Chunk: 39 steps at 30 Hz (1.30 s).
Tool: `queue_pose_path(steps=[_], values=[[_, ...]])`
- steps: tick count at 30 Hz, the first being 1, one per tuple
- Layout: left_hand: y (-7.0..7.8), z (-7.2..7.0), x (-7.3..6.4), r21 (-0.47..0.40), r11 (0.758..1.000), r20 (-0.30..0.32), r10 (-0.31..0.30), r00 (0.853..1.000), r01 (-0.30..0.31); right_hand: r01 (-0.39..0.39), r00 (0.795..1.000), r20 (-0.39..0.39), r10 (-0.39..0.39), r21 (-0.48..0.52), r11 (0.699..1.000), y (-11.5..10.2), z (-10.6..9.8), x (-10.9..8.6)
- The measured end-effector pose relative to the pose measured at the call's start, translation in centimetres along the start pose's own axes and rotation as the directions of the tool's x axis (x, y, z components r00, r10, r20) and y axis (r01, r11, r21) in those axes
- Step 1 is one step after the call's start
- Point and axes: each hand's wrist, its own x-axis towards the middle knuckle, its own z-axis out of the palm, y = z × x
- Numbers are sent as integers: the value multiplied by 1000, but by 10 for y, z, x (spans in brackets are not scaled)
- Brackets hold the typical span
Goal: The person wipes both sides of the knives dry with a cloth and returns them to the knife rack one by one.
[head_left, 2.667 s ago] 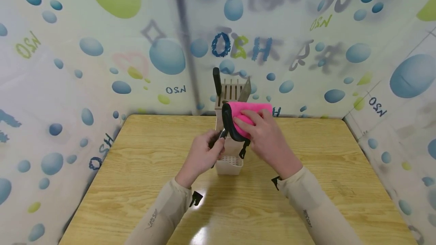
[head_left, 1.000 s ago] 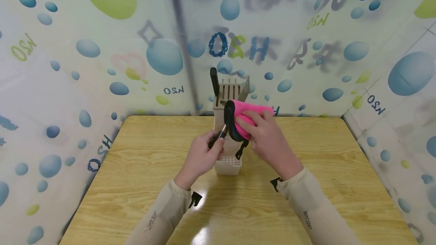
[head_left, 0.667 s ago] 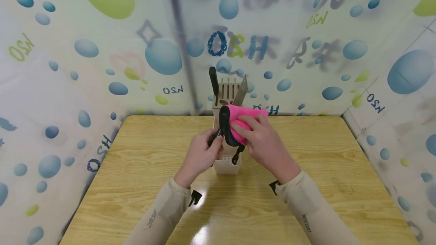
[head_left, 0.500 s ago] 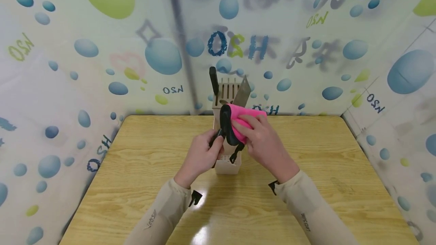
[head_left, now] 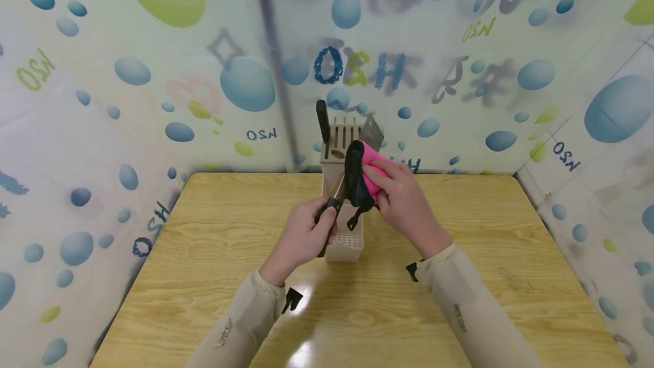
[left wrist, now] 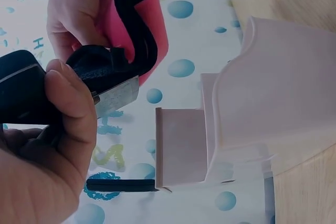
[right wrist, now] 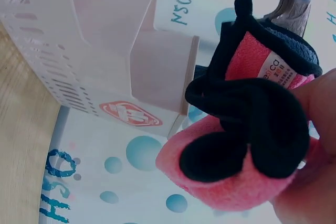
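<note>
My left hand (head_left: pixel 302 237) grips the black handle (head_left: pixel 332 204) of a kitchen knife, which slants up and to the right. With my right hand (head_left: pixel 409 203) I hold a folded pink cloth (head_left: pixel 375 172) with black edging around the blade. The blade's pointed end (head_left: pixel 373 132) sticks out beyond the cloth. A short stretch of metal (left wrist: pixel 118 98) shows between handle and cloth in the left wrist view. The cloth's black loop (head_left: pixel 353 220) hangs below. In the right wrist view, the cloth (right wrist: pixel 215 195) covers most of the blade.
Behind my hands a beige knife holder (head_left: pixel 343 251) stands on the wooden table (head_left: pixel 230 214). It has slots on top and a perforated lower tray. Another black-handled knife (head_left: pixel 323 121) stands in its left slot. A patterned sheet (head_left: pixel 179 95) encloses the table's back and sides.
The cloth in my right hand has slid up along the blade, away from the handle, baring more metal near the left hand. The blade has turned, showing a broader face. The left hand stays nearly in place.
</note>
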Motion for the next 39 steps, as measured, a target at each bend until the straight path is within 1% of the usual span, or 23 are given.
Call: queue_pose_path(steps=[9,16,22,27,34,39], values=[[5,-3,-4,37,999,25,-7,1000,7,-68,998,13,68,-11,998,15,-5,10],[6,-4,-5,69,998,30,-4,1000,2,-101,995,14,101,-12,995,28,-6,12],[7,-6,-6,78,997,35,9,999,-12,-143,989,24,143,-19,990,34,-7,9],[8,-7,-7,71,997,43,-4,999,1,-174,984,35,176,-42,984,38,-7,6],[12,-8,-6,69,998,46,-15,999,12,-181,983,19,182,-40,983,41,-9,2],[14,-9,-6,92,996,33,-24,999,21,-228,973,17,229,-32,973,43,-14,-4]])
